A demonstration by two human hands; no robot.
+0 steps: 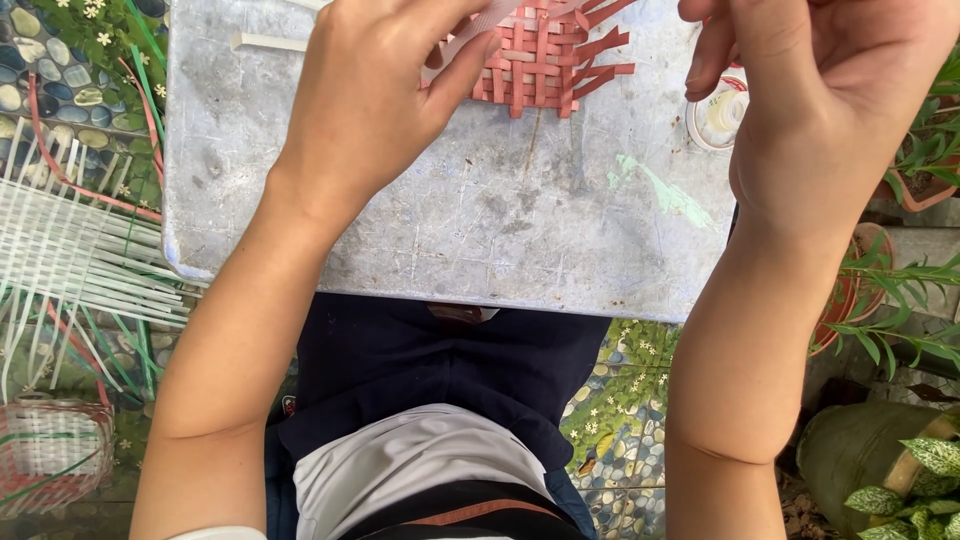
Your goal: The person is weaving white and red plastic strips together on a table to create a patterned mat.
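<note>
Red plastic strips, crossed over and under each other, make a small woven mat [545, 55] that lies at the far edge of a scuffed grey board [450, 220] resting across the person's lap, flat enough to keep the weave from shifting while it is worked. The left hand [375, 85] lies over the mat's left side, its fingers curled and pressed together onto a pale strip [480, 30] that slants across the weave, seemingly to hold it down against the red ones. The right hand [810, 80] is raised above the board's far right corner with its fingers bent and close together; whether they pinch anything I cannot tell, since the tips run out of view. Just beneath that hand sits a small round white tub [715, 115] at the board's right edge, within easy reach. A loose white strip [270, 42] lies near the far left corner. Off the board on the left, a sheet of white woven strips [70, 250] spreads over the pebble floor with a small basket [50, 450] below it, and potted plants [900, 290] stand on the right.
</note>
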